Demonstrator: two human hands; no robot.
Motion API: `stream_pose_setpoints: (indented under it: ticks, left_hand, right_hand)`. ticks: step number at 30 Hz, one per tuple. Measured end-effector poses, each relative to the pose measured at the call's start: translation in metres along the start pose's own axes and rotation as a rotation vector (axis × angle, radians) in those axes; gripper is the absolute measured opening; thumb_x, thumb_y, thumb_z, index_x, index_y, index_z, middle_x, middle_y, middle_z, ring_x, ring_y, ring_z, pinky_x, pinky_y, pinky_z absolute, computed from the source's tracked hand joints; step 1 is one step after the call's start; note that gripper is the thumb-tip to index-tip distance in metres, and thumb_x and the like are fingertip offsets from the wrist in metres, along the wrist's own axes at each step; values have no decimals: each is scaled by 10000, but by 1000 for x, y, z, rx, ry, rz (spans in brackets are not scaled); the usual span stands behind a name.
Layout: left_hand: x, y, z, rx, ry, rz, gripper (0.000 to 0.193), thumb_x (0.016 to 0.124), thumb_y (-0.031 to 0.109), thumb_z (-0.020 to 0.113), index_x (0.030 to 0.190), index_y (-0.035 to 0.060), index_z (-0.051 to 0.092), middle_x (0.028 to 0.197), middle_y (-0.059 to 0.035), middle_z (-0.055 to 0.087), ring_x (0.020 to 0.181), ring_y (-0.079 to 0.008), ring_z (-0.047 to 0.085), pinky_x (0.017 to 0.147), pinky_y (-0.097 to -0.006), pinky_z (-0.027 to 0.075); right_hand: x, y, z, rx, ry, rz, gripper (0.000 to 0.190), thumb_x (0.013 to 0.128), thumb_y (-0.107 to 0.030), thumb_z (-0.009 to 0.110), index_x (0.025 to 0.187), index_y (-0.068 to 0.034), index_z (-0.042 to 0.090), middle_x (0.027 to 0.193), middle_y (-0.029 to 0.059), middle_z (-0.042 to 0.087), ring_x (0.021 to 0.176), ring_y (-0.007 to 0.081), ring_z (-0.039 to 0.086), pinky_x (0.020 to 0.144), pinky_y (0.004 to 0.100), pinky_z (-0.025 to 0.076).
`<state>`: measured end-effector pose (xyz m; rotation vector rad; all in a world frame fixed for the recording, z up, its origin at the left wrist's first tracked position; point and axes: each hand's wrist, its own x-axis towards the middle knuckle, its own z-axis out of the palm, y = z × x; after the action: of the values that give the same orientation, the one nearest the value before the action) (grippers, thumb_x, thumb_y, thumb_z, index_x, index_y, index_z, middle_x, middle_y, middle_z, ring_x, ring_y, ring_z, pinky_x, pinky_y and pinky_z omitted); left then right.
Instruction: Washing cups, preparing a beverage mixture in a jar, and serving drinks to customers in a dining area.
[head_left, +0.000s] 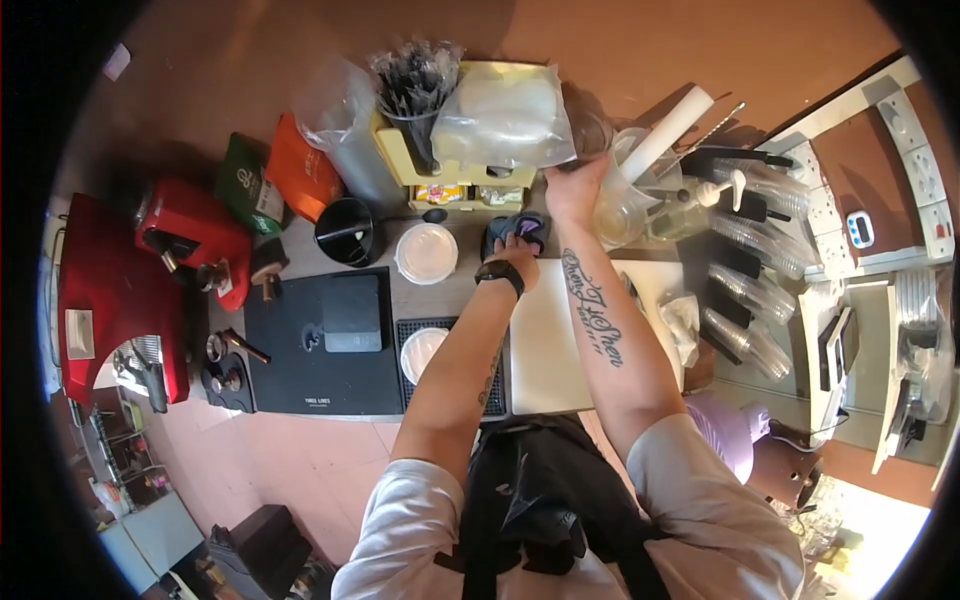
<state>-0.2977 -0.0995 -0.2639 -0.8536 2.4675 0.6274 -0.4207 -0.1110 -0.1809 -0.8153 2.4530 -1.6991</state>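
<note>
My left hand (514, 261), with a dark band on the wrist, presses its spread fingers onto a bunched dark grey cloth (493, 232) with a purple patch. The cloth lies on the counter behind a white cutting board (544, 352). Reaching farther back, my right hand (576, 193) is around the lower part of a clear container (589, 133) by the wall; its fingertips are partly hidden. Left of the cloth stands a round lidded tub (426, 253). Another lidded tub (424, 354) sits on a black drip mat (491, 397), partly behind my left forearm.
A yellow organizer (390, 154) holds wrapped black utensils (416, 82) and a plastic bag (510, 112). Clear jugs (619, 217) and a pump bottle (679, 214) stand right, near stacked plastic cups (757, 292). A red espresso machine (120, 292), red grinder (195, 225) and black scale (351, 311) are left.
</note>
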Motion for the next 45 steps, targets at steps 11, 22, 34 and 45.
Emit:
stream_pose_setpoints:
  ticks: [11,22,34,45]
  left_hand:
    - [8,-31,-5,-188,187,-171,678,1023,367,334,1614,58,210,1701,-100,182,1546,-428,169,1218,-531,241]
    - [-66,3,-8,-241,336,-63,679,968,277,484,1578,47,292,1653,-169,279,1522,-425,241,1199,-555,285]
    - [-64,53,-39,-830,736,268,1164,710,152,889,1574,-59,139,1536,-288,407,1447,-385,393,1177,-410,354]
    - [-167,77,-2,-895,720,223,1046,770,123,867,1585,4,222,1559,-224,413,1430,-310,446,1148,-438,393]
  right_hand:
    - [-42,-26,1,-6,-124,167,1031,833,-207,778,1551,111,110,1561,356,294,1469,452,313,1197,426,302]
    - [-110,78,-158,-17,-231,167,841,729,-106,884,1416,1,412,1218,173,616,1088,272,642,856,373,565]
    - [-50,54,-113,172,-490,10,1029,663,-251,934,1480,3,361,1411,231,538,1313,359,542,1093,423,443]
    - [-61,39,-150,128,-452,-193,1003,695,-210,914,1499,-41,339,1448,225,450,1325,362,492,1068,441,457]
